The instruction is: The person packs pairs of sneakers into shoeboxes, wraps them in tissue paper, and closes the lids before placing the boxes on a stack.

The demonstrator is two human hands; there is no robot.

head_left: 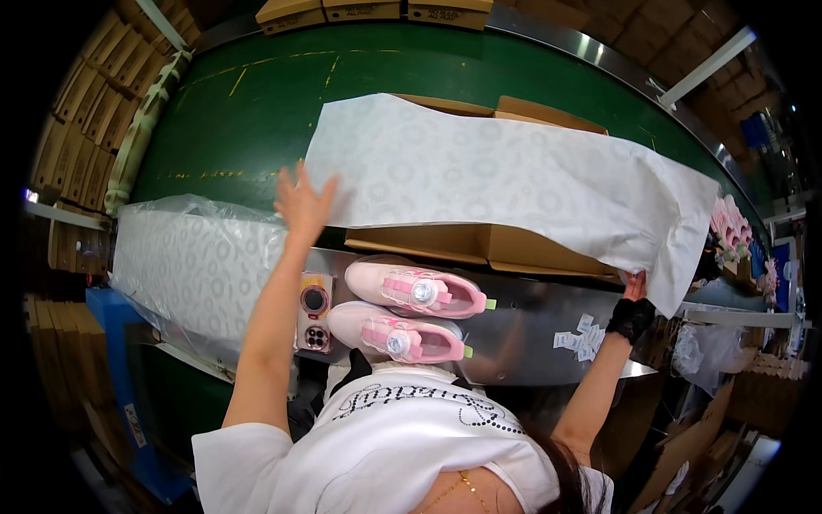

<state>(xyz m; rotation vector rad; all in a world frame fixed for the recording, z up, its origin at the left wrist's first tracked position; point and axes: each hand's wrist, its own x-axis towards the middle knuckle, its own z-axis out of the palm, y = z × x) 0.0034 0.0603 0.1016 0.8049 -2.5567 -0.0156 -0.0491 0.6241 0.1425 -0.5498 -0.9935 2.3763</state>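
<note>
A long white sheet of tissue paper (479,167) with a faint grey pattern lies across an open brown cardboard shoe box (428,242), covering most of it. At the sheet's left end, my left hand (306,204) is open with fingers spread, holding nothing. My right hand (634,295), with a black covering at the wrist, grips the sheet's lower right edge, where the paper is creased; its fingertips are partly hidden. Between my body and the box sits a pair of pink sneakers (419,293), side by side, toes to the left, with round dials on top.
Left of the sneakers lies a phone-like object (315,313). A plastic-wrapped stack of patterned paper (193,257) rests farther left. Small white packets (582,338) are scattered on the metal ledge (514,338). Closed boxes (364,10) stand beyond the green belt (248,111); more pink shoes (730,227) are at right.
</note>
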